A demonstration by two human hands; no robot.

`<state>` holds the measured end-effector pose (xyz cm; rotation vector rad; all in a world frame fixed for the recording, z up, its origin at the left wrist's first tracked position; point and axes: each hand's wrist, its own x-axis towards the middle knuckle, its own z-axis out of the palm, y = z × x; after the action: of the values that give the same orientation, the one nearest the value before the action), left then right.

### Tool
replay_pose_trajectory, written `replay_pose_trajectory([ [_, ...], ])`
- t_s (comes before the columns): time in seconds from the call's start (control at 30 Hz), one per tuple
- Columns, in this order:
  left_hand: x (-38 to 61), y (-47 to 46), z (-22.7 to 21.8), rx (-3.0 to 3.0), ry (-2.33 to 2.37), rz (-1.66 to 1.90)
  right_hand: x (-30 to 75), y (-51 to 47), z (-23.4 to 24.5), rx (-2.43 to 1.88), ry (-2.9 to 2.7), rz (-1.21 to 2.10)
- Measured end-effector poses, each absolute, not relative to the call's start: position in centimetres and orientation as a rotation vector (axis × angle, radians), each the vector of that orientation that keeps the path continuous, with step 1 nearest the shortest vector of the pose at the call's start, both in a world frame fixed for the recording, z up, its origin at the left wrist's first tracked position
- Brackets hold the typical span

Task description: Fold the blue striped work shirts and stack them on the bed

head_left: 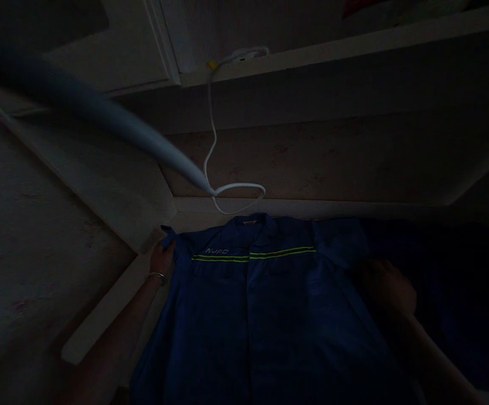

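Note:
A blue short-sleeved work shirt [223, 304] lies spread out front up, collar away from me. It has yellow-green stripes across the chest and the letters NJPC. My left hand [162, 256], with a bracelet at the wrist, pinches the end of the left-side sleeve. Over on the other side, my right hand [390, 287] is curled at the edge of the right-side sleeve and appears to grip it; deep shadow obscures its fingertips. The shirt's lower part runs out of view at the bottom.
A blurred grey-blue pole [143, 135] slants in from the upper left, close to the camera. A white cable [212, 124] hangs in a loop from a shelf edge [332, 53]. Dark blue fabric [459, 292] lies at the right. Patterned wall [16, 242] stands at left.

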<state>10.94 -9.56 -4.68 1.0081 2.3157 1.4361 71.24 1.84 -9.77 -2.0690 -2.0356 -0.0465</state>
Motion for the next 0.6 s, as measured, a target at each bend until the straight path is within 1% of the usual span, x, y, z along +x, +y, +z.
replay_pose_trajectory([
  [0.1,13.2,-10.8,-5.2,1.352,2.110,1.255,71.2,1.9,-9.8,-2.109,-2.024,-0.071],
  [0.23,15.3,-12.7,-6.7,1.871,1.772,0.732,70.9,1.8,-9.5,-2.160,-1.945,0.024],
  [0.3,15.6,-13.3,-7.6,1.994,1.791,0.587,70.7,2.0,-9.4,-2.206,-1.850,0.091],
  [0.4,15.5,-13.6,-9.1,2.109,1.927,0.497,70.4,2.9,-9.2,-2.280,-1.744,0.191],
  [0.5,15.3,-13.6,-10.7,2.220,1.980,0.391,70.3,4.2,-8.5,-2.367,-1.674,0.379],
  [0.6,14.8,-13.6,-12.2,2.339,1.979,0.321,70.3,4.9,-7.4,-2.274,-1.605,0.512],
])
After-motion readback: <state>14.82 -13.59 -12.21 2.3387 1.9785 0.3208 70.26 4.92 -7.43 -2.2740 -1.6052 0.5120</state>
